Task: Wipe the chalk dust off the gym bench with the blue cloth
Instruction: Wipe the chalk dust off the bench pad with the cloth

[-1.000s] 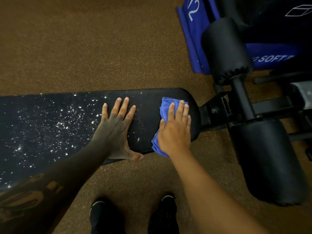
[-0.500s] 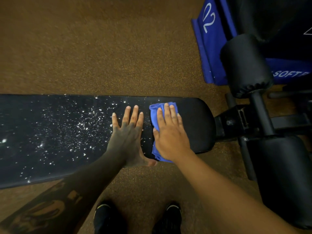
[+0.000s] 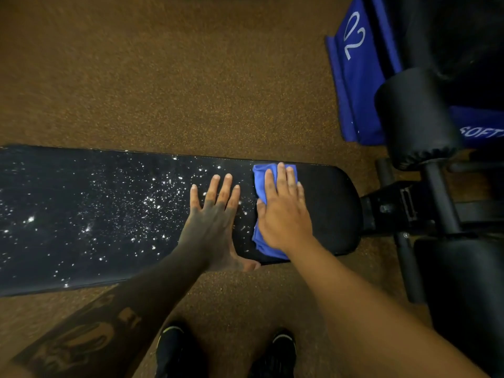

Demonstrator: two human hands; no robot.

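A long black gym bench [image 3: 332, 214] runs across the view. White chalk dust [image 3: 152, 203] speckles its left and middle part; the right end looks clean. My right hand [image 3: 283, 216] presses flat on the folded blue cloth [image 3: 260, 175], which lies on the bench right of centre. My left hand [image 3: 215, 222] rests flat on the pad just left of the cloth, fingers spread, thumb over the near edge, holding nothing.
Black padded rollers [image 3: 414, 118] and the bench's metal frame [image 3: 403, 208] stand at the right. A blue mat [image 3: 357, 77] with white lettering lies at the back right. Brown speckled floor [image 3: 163, 77] surrounds the bench. My two black shoes [image 3: 174, 350] are below.
My right hand has slid the cloth left along the bench, from the rounded right end toward my left hand. The left hand has stayed flat on the pad. The camera view shifted left.
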